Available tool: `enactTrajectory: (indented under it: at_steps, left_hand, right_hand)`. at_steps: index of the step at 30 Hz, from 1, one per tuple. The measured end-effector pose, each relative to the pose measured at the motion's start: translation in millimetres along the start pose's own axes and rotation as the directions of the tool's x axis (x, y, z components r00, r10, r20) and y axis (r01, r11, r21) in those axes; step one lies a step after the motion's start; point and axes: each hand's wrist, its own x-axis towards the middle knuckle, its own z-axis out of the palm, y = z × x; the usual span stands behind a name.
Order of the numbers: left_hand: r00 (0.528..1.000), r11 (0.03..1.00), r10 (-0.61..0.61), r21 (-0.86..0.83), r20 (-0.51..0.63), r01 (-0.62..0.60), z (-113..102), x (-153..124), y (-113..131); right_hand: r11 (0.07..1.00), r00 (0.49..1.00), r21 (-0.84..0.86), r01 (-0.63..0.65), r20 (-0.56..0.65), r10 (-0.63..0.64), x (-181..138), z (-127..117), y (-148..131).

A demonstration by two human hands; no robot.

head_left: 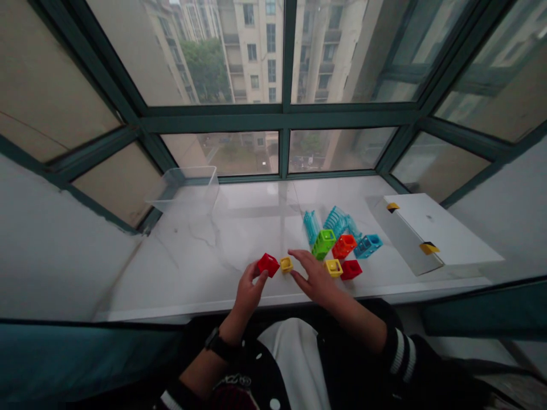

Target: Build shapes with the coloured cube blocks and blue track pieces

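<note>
Between its thumb and fingers my left hand (250, 287) holds a red toy block (268, 265) near the front of the white sill. Just right of it sits a small yellow block (286, 264), with my right hand (314, 277) beside it, thumb and fingers apart. Whether the right fingertips touch that block I cannot tell. Beyond the right hand stand a green block (323, 244), an orange block (344, 246) and a blue block (368, 246). A second yellow block (333, 267) and another red block (351, 270) lie closer to me.
Clear blue plastic pieces (335, 221) lie behind the blocks. At the right is a white box (440, 228) with black and yellow tabs. A transparent tub (188, 191) stands at the back left against the window frame (256, 122). The marble-patterned sill (171, 273) ends close to my lap.
</note>
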Motion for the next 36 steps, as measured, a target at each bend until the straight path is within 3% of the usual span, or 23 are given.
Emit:
enactTrajectory:
  at_steps: [6,12,16,19,21,23,25,31,36]
  left_hand:
    - [0.998,0.992,-0.01,-0.122,0.066,0.018,11,-4,25]
    - [0.996,0.992,-0.011,-0.126,0.09,0.023,22,-4,37]
    - [0.99,0.996,0.065,-0.076,0.128,-0.055,22,-4,48]
    - [0.98,0.991,0.128,-0.064,0.154,-0.119,20,-4,52]
    - [0.982,0.99,0.116,-0.097,0.146,-0.103,20,-5,51]
    - [0.981,0.987,0.09,-0.148,0.169,-0.065,21,-6,49]
    - [0.975,0.982,0.076,-0.185,0.21,-0.036,23,-6,48]
    - [0.982,0.985,0.062,-0.171,0.179,-0.031,21,-5,54]
    - [0.981,0.984,0.175,-0.023,0.088,-0.174,20,-6,58]
  right_hand:
    - [0.998,0.998,0.068,0.018,0.064,-0.022,1,14,-9]
    - [0.996,1.0,0.091,-0.023,-0.015,0.025,2,18,-10]
    - [0.979,0.988,0.164,-0.125,-0.067,0.137,1,23,-2]
    - [0.91,0.97,0.354,-0.214,-0.028,0.24,-2,26,5]
    - [0.814,0.96,0.521,-0.256,0.042,0.276,-3,26,7]
    - [0.718,0.955,0.636,-0.283,0.116,0.274,-3,26,7]
    - [0.685,0.957,0.671,-0.284,0.151,0.249,-3,24,5]
    - [0.796,0.974,0.562,-0.225,0.099,0.206,-1,18,2]
    - [0.804,0.972,0.547,-0.234,0.11,0.207,-6,21,8]
